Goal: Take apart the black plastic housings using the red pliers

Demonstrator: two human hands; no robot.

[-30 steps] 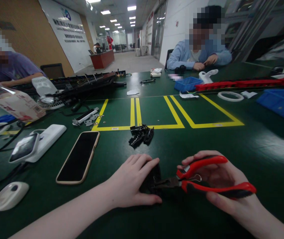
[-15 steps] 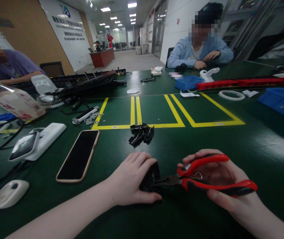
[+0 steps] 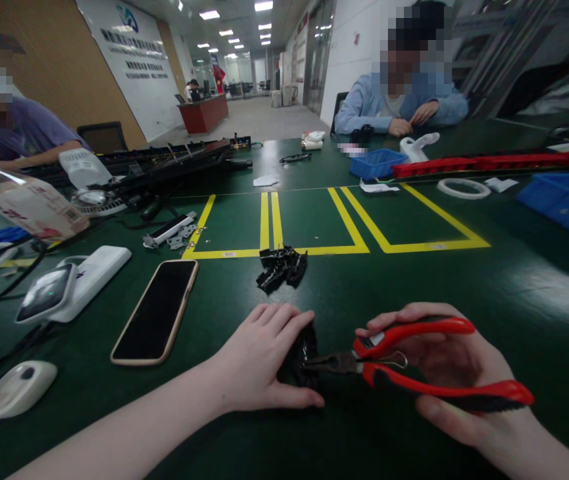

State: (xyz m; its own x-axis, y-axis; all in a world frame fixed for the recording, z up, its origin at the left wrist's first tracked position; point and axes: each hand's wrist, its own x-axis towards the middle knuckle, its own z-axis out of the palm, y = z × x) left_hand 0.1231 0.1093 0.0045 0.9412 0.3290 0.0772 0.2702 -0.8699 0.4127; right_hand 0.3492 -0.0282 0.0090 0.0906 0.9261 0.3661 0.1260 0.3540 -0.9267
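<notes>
Gripping a black part [image 3: 308,350] against the green table [image 3: 344,280], left hand [image 3: 259,360]: fingers curled over the far side, thumb along the near side, closed on the piece. Holding red-handled pliers [image 3: 389,363], right hand [image 3: 457,373]: wrapped loosely about the handles, which stand spread apart; the nose points left and meets the black part. Whether the tips are closed on it, cannot be told.

Black part: one, between the left thumb and fingers, partly hidden by the hand, in front of the wearer.

Black fragments [image 3: 281,269]: one small pile, beyond the left hand, at the lower edge of the yellow tape [image 3: 314,251].

Phone [image 3: 155,313]: one, dark screen, tan case, lying left of the left hand.

White power bank [image 3: 97,280]: one, left of the phone, beside a small device with a screen [image 3: 47,293].

Cream-coloured rounded object [image 3: 18,390]: one, nearer the wearer, at far left.

Metal pieces [image 3: 179,235]: several, by the left tape strip.

Blue bins [image 3: 377,164]: two, one small at the back, one larger at right.

White ring [image 3: 463,189]: one, between the bins.

Persons: one in a blue shirt [image 3: 364,107], seated across the table; one in a purple shirt [image 3: 39,130], at left.
</notes>
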